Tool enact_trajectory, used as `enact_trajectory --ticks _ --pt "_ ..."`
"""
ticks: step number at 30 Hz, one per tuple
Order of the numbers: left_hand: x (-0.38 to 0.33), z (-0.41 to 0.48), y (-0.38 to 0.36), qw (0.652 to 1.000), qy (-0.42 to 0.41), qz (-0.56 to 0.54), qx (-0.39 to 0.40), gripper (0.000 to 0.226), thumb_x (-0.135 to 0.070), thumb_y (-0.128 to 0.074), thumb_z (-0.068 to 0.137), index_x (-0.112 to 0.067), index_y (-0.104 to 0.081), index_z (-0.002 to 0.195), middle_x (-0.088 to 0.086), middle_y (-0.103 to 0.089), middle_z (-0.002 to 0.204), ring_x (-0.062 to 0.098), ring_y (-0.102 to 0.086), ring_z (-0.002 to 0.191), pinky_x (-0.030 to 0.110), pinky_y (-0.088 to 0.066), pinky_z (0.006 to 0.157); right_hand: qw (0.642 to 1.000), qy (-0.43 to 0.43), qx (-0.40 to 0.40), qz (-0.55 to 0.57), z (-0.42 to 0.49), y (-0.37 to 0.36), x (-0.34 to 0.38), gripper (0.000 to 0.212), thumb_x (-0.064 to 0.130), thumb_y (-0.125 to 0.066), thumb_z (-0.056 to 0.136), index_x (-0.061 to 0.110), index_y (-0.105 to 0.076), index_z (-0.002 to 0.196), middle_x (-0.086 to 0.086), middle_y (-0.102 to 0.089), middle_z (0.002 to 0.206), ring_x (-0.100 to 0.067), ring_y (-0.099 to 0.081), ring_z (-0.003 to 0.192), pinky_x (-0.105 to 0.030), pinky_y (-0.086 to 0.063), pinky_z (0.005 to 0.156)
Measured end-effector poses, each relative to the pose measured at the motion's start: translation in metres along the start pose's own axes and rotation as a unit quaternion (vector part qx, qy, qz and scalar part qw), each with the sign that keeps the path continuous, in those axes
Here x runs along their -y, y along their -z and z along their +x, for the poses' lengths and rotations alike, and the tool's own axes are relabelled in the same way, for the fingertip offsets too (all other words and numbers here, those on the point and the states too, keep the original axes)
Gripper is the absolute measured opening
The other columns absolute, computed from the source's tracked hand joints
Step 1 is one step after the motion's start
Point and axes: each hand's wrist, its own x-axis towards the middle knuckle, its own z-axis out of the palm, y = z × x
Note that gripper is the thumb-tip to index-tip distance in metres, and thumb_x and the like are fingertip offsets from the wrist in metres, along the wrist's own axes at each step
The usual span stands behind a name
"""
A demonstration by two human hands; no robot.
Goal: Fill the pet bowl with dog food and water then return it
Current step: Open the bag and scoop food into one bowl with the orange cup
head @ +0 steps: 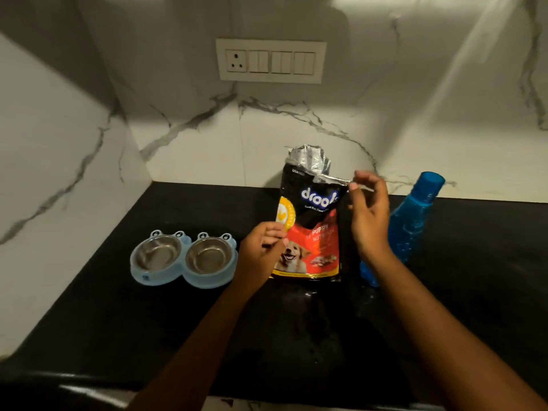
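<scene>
A black and red dog food bag [314, 221] stands upright on the black counter [118, 321], its silver top torn open. My left hand [261, 250] grips the bag's lower left edge. My right hand [369, 212] pinches the bag's open top right corner. A light blue double pet bowl [184, 258] with two steel dishes, both looking empty, sits to the left of the bag. A blue water bottle [415, 221] with its cap on stands just right of the bag, partly behind my right forearm.
White marble walls meet in a corner behind the counter. A switch panel with a socket [271, 60] is mounted on the back wall above the bag. The counter's front edge runs along the bottom of the view.
</scene>
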Motion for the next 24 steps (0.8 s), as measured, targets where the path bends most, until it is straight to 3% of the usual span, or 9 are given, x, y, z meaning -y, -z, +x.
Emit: enact_trajectory --ticks 3,6,8,11,13,16,19,21,24 --pt "-0.019 0.024 0.009 1.000 -0.027 -0.013 0.001 0.019 -0.010 -0.070 0.089 -0.016 -0.066 0.107 0.001 -0.071 0.094 0.009 -0.069 0.081 0.025 -0.056 0.073 0.993 0.006 0.106 -0.052 0.021 -0.007 0.016 0.017 0.016 -0.052 0.103 0.013 -0.066 0.112 0.010 -0.067 0.105 0.013 -0.061 0.090 -0.011 -0.046 0.079" --pt "-0.052 0.044 0.009 0.996 -0.013 -0.090 0.000 0.016 -0.023 -0.069 0.092 -0.011 -0.062 0.101 0.012 -0.069 0.076 0.027 -0.069 0.061 0.040 -0.058 0.061 0.969 0.028 0.196 -0.144 0.027 -0.003 0.017 0.007 0.019 -0.065 0.096 0.021 -0.071 0.094 0.008 -0.071 0.090 -0.003 -0.066 0.087 -0.027 -0.053 0.078" --pt "-0.076 0.058 0.006 0.994 0.006 -0.107 -0.010 0.027 -0.034 -0.067 0.092 -0.010 -0.056 0.098 0.019 -0.066 0.066 0.033 -0.065 0.049 0.037 -0.054 0.049 0.958 0.032 0.235 -0.164 0.024 0.002 0.020 0.012 0.017 -0.071 0.091 0.029 -0.070 0.088 0.011 -0.072 0.086 -0.007 -0.067 0.085 -0.034 -0.055 0.081" --pt "-0.105 0.074 0.000 0.996 0.027 -0.079 -0.021 0.041 -0.042 -0.072 0.086 -0.007 -0.052 0.097 0.020 -0.062 0.059 0.031 -0.060 0.038 0.031 -0.048 0.040 0.936 0.034 0.308 -0.165 0.013 0.009 0.038 0.015 0.019 -0.075 0.087 0.034 -0.071 0.089 0.011 -0.074 0.086 -0.006 -0.069 0.085 -0.033 -0.055 0.083" --pt "-0.114 0.079 -0.002 0.998 0.048 -0.033 0.007 0.042 -0.039 -0.075 0.085 -0.009 -0.050 0.100 0.014 -0.061 0.056 0.025 -0.057 0.033 0.026 -0.044 0.034 0.916 0.053 0.343 -0.200 0.002 0.015 0.048 0.008 0.033 -0.075 0.084 0.033 -0.075 0.092 0.011 -0.075 0.091 -0.005 -0.070 0.090 -0.036 -0.056 0.085" --pt "-0.113 0.075 0.000 0.997 0.054 0.033 0.055 0.029 -0.020 -0.070 0.090 -0.010 -0.049 0.106 0.013 -0.061 0.058 0.020 -0.055 0.031 0.022 -0.039 0.031 0.889 0.040 0.408 -0.206 -0.007 0.027 0.064 0.037 0.050 -0.068 0.085 0.018 -0.078 0.100 0.004 -0.077 0.096 -0.014 -0.073 0.094 -0.042 -0.059 0.086" --pt "-0.107 0.062 0.008 0.998 0.040 0.004 0.052 0.023 -0.011 -0.065 0.092 -0.010 -0.050 0.109 0.015 -0.061 0.060 0.020 -0.052 0.030 0.023 -0.037 0.030 0.883 -0.018 0.430 -0.188 0.000 0.035 0.070 0.042 0.045 -0.058 0.096 0.007 -0.077 0.095 -0.013 -0.075 0.091 -0.032 -0.072 0.089 -0.056 -0.055 0.086" --pt "-0.104 0.053 0.015 0.998 0.038 -0.033 0.042 0.030 -0.012 -0.066 0.091 -0.012 -0.046 0.114 0.014 -0.059 0.059 0.019 -0.051 0.029 0.022 -0.035 0.030 0.886 -0.018 0.414 -0.210 0.012 0.031 0.072 0.030 0.034 -0.057 0.100 0.015 -0.078 0.092 -0.009 -0.077 0.088 -0.027 -0.073 0.085 -0.056 -0.055 0.084" --pt "-0.100 0.043 0.024 0.998 0.037 -0.052 0.027 0.044 -0.007 -0.065 0.091 -0.016 -0.041 0.128 0.007 -0.056 0.052 0.018 -0.049 0.029 0.021 -0.035 0.029 0.863 0.052 0.376 -0.332 0.038 0.004 0.070 0.019 0.038 -0.061 0.096 0.026 -0.076 0.095 0.006 -0.076 0.089 -0.015 -0.072 0.082 -0.049 -0.059 0.080"
